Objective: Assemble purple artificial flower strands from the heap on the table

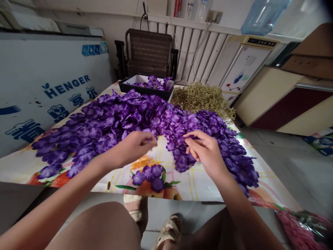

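Near the front edge of the counter (183, 189) lies the cluster (148, 175), a few purple blooms, its long axis crosswise, roughly along that edge. Just beyond it hovers the left hand (137, 144), the nearer one; from this grip the cluster lies back toward the person, so this hand looks better placed for it. Its fingers are curled inward; whether they pinch anything, I cannot tell. Beyond the cluster and to its right is the right hand (205, 149), thumb and forefinger drawn toward each other by the right pile (223, 146); whether a petal sits in that grip is unclear. Beyond the cluster and to its left spreads the left pile (99, 118). Well beyond the cluster stands the box (145, 91), with the twigs (203, 99) farther to the right.
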`<state>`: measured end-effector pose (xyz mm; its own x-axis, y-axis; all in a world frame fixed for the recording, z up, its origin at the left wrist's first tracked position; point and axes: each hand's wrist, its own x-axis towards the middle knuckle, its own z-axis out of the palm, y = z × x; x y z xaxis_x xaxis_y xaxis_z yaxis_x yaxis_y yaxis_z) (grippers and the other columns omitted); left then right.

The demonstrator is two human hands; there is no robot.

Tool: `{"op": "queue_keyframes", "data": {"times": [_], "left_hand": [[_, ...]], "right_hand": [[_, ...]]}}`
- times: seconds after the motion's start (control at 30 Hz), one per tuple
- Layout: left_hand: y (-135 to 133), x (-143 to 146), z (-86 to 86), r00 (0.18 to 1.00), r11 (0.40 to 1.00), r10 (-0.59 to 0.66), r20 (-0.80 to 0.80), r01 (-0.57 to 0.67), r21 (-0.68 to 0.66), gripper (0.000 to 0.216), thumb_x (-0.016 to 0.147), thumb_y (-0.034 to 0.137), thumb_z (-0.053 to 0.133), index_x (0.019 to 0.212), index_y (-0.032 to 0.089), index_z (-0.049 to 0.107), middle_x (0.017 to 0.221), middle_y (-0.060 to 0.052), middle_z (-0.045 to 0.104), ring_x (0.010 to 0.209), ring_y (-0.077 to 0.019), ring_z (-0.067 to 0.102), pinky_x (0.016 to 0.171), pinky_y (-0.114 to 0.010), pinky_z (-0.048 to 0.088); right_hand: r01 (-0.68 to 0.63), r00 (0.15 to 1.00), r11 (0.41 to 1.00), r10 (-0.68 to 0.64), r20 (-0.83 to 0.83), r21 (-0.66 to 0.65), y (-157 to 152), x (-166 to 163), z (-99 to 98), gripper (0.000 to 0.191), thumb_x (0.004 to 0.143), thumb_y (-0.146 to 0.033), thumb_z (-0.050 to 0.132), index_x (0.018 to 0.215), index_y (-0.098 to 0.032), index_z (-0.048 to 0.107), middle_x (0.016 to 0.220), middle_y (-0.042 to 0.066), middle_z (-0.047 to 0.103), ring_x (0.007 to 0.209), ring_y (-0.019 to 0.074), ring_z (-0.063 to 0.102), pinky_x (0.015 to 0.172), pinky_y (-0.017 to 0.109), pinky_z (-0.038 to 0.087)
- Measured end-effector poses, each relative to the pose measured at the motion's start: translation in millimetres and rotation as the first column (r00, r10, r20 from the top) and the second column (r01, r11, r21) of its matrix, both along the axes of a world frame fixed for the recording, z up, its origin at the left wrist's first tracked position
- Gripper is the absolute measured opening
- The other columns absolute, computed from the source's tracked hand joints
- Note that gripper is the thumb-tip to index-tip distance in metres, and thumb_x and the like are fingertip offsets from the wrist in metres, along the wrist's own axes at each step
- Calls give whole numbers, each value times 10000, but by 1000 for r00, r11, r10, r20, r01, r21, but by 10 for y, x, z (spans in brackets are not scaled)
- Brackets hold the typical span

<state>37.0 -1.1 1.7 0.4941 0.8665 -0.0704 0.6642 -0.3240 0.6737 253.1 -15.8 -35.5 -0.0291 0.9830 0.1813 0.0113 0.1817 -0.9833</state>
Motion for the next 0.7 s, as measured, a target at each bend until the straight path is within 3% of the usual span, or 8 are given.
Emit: {"op": "queue_keyframes", "data": {"times": [0.1, 0.2, 0.33, 0.4, 0.53, 0.7], "left_hand": [[-54, -70, -126, 959, 967, -239, -154, 220, -129, 128, 789, 245, 554, 764, 180, 662, 664, -6, 598, 599, -142, 509, 545, -229, 326], [-179, -53, -288, 925, 939, -318, -208, 276, -205, 77, 720, 246, 611, 759, 198, 657, 660, 4, 612, 572, -145, 504, 513, -228, 307], [-271, -42, -412, 920, 943, -304, -249, 253, -218, 97, 721, 280, 599, 785, 209, 611, 657, 13, 586, 547, -144, 479, 479, -232, 280], [-277, -48, -449, 923, 952, -282, -262, 234, -199, 143, 732, 331, 605, 805, 209, 587, 662, 6, 565, 548, -150, 467, 474, -238, 266], [-301, -9, -543, 921, 960, -269, -283, 230, -162, 123, 737, 287, 588, 827, 208, 563, 632, 1, 522, 521, -149, 427, 479, -256, 236], [-332, 42, -534, 917, 954, -286, -279, 245, -171, 102, 771, 280, 558, 826, 196, 575, 607, 5, 540, 520, -154, 465, 470, -250, 256]], "right_hand": [[-77, 995, 997, 76, -67, -9, 10, 45, 30, 123, 787, -306, 631, 716, -205, 631, 554, -34, 618, 494, 128, 597, 611, 300, 512], [-174, 963, 984, 161, -215, -43, -6, 32, 62, 268, 798, -438, 606, 683, -202, 661, 667, 7, 669, 576, 167, 659, 658, 347, 530], [-222, 945, 967, 183, -271, -123, -6, 25, 56, 107, 690, -276, 739, 759, -200, 708, 658, -4, 678, 591, 152, 649, 623, 304, 514], [-232, 943, 960, 182, -278, -159, 5, 36, 43, 169, 645, -214, 765, 806, -199, 715, 700, 3, 700, 622, 147, 648, 649, 298, 509], [-214, 935, 960, 148, -321, -180, 29, 58, 25, 246, 640, -225, 773, 878, -202, 718, 843, 32, 711, 731, 145, 636, 733, 305, 491], [-234, 930, 949, 155, -333, -212, 67, 90, -7, 165, 620, -268, 785, 737, -177, 713, 756, 24, 657, 701, 141, 593, 703, 296, 473]]}}
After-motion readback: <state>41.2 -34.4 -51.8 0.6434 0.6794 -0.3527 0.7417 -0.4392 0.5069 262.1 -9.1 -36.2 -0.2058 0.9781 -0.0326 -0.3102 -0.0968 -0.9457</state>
